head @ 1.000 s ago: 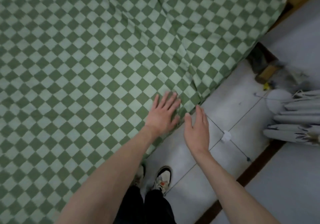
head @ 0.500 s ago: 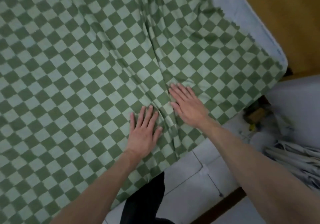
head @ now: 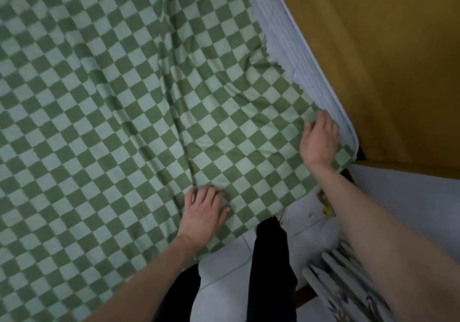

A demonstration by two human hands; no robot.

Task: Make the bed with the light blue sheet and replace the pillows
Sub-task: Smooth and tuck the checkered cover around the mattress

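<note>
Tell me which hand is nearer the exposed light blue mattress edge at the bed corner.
Right. The right hand rests on the checkered sheet right beside the light blue mattress edge at the corner. The left hand presses the sheet farther back along the near edge, well away from it.

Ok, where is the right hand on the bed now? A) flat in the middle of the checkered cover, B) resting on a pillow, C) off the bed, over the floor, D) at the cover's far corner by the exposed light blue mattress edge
D: the right hand sits at the corner of the green checkered cover, fingers curled on the fabric beside the light blue mattress edge.
</note>
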